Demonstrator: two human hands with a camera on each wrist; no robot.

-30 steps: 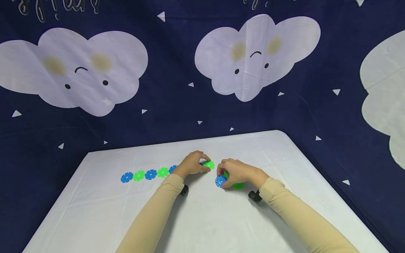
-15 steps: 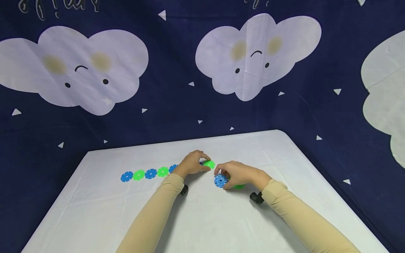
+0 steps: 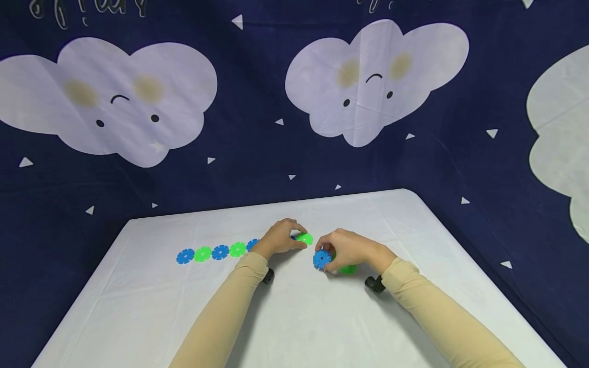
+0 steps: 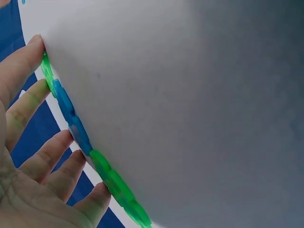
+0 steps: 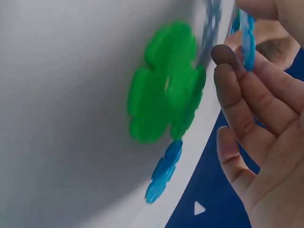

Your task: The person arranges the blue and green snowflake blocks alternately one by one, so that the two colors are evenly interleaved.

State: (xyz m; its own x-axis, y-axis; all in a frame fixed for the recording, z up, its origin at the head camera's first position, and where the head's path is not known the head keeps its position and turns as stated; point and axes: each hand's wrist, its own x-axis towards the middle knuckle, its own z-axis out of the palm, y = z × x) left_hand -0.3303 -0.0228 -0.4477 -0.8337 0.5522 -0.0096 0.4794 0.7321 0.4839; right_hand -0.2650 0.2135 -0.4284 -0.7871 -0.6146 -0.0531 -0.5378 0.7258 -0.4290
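My left hand [image 3: 278,237] lies over the far end of a row of notched plastic discs, thumb and index finger at opposite edges of the green end disc [image 3: 304,239]. In the left wrist view its other fingertips [image 4: 100,189] rest along the row, against a blue disc [image 4: 71,114] and a green disc [image 4: 116,185]. A blue notched disc [image 3: 321,259] is pinched in my right hand [image 3: 348,249], its round face toward the head camera. In the right wrist view that blue disc [image 5: 248,42] shows edge-on between the fingers.
Left of my left hand the row continues with alternating blue [image 3: 185,256] and green [image 3: 202,254] discs. Under my right hand lie loose green discs [image 5: 164,85] and a blue one [image 5: 164,171]. The white table [image 3: 299,317] ends at a dark blue cloud-print cloth [image 3: 248,179].
The blue disc in my right hand has turned its face more toward the head camera and risen slightly. My right hand has shifted a little; the left hand keeps its place.
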